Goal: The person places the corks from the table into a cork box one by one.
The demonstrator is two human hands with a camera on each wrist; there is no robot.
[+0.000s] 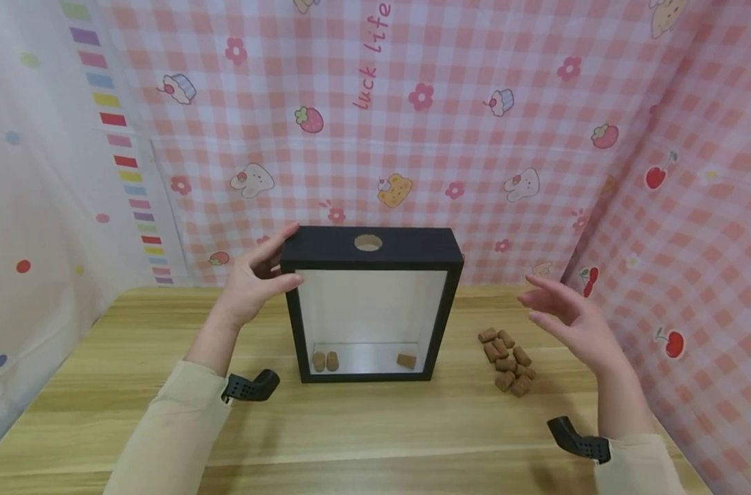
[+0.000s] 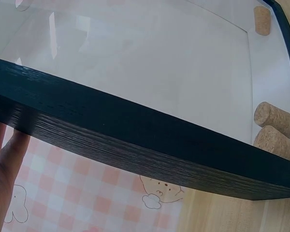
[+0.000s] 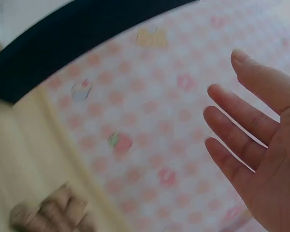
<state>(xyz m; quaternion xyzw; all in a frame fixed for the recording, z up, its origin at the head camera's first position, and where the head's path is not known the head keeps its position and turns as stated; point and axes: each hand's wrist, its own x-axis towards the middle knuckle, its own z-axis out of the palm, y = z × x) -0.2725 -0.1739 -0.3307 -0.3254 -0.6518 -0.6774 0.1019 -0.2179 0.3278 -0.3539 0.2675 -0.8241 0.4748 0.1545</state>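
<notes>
A black shadow box frame [image 1: 372,256] with a clear front and a round hole in its top stands upright on the table. Inside, at the bottom, two corks [image 1: 332,361] stand at the left and one cork [image 1: 406,360] lies at the right. My left hand [image 1: 252,282] grips the box's upper left corner, thumb on the front and fingers at the side and top. My right hand [image 1: 570,320] hovers apart from the box, above and right of a loose pile of corks [image 1: 505,366]. Its fingers are relaxed, with nothing in them, as the right wrist view also shows.
The box and corks rest on a wood-grain table [image 1: 363,440]. Behind it hangs a pink checked curtain [image 1: 351,151], with another fabric [image 1: 710,227] along the right side and a white dotted one [image 1: 41,227] on the left. Black wrist mounts [image 1: 252,386] stick out from both sleeves.
</notes>
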